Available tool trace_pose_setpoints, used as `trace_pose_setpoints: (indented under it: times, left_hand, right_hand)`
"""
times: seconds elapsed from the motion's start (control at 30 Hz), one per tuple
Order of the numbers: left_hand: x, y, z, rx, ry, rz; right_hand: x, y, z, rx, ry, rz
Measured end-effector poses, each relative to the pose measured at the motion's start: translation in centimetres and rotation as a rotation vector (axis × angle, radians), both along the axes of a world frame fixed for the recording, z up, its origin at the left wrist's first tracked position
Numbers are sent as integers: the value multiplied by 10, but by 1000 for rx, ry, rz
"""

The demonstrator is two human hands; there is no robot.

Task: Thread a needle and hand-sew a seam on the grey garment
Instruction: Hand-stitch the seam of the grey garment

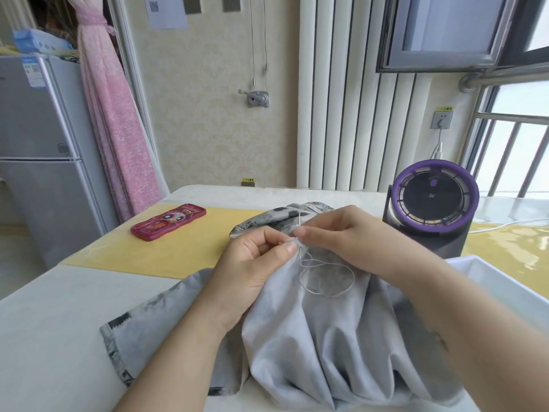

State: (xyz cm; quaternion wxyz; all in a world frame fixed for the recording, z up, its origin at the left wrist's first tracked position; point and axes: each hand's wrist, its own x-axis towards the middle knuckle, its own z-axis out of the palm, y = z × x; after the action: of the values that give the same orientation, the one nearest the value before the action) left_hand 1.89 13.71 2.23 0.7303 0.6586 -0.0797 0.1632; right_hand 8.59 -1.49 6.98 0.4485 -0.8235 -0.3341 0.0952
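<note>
left hand (252,263) pinches grey cloth garment (312,337) fold, steadying seam | right hand (341,233) pinches thin metal needle (300,220) | pale thread (326,289) loops slack

Grey garment (312,337): soft, light grey cloth with darker grey and black marks near its edges. It lies bunched in big folds on the table (59,322). One bit is pulled up into a peak, and the left hand (252,263) pinches it there.
Needle (300,222): thin and silver. It stands almost straight up at the peak, pinched by the right hand (341,236).
Thread (332,293): thin and pale. It hangs from the peak in loose loops on the grey cloth.
</note>
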Motion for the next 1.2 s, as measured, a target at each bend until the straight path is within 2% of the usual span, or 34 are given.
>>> trace_pose_setpoints:
  times: [0.17, 0.27, 0.33, 0.37, 0.4, 0.47, 0.5, 0.63, 0.7, 0.73, 0.77, 0.87, 0.93, 1.03, 1.1, 1.2]
  left_hand:
    - [0, 1, 0, 1, 17, 4]
    - [0, 1, -1, 1, 21, 15]
    - [0, 0, 0, 2, 20, 12]
    - [0, 0, 0, 4, 21, 12]
    - [0, 0, 0, 6, 21, 15]
    - [0, 1, 1, 1, 22, 10]
    - [0, 1, 1, -4, 23, 5]
    - [-1, 1, 2, -23, 24, -2]
    - [-1, 2, 2, -23, 26, 1]
    - [-1, 2, 2, -23, 27, 5]
    - [-1, 2, 2, -24, 27, 9]
    - [0, 3, 2, -30, 28, 17]
    - [0, 3, 2, -27, 26, 24]
    - [0, 4, 2, -12, 21, 42]
    - [-1, 4, 2, -3, 22, 46]
    - [-1, 4, 2, 22, 26, 50]
  right_hand:
    - [1, 3, 5, 468, 312, -62]
    - [7, -5, 16, 904, 740, -70]
    - [11, -8, 17, 1026, 789, -52]
    - [13, -9, 15, 987, 694, -69]
    - [14, -9, 13, 873, 505, -118]
    - [12, -11, 9, 528, 26, -209]
    - [11, -11, 7, 390, -155, -216]
    - [19, -10, -2, -23, -541, -277]
    - [22, -11, -3, -104, -606, -330]
    - [24, -11, -4, -80, -544, -340]
    - [24, -11, -2, 13, -400, -339]
    - [23, -11, 5, 590, 346, -225]
    - [22, -12, 9, 810, 647, -105]
    - [22, -11, 8, 956, 711, -80]
    - [26, -11, 5, 992, 660, -151]
    - [28, -9, 2, 943, 524, -215]
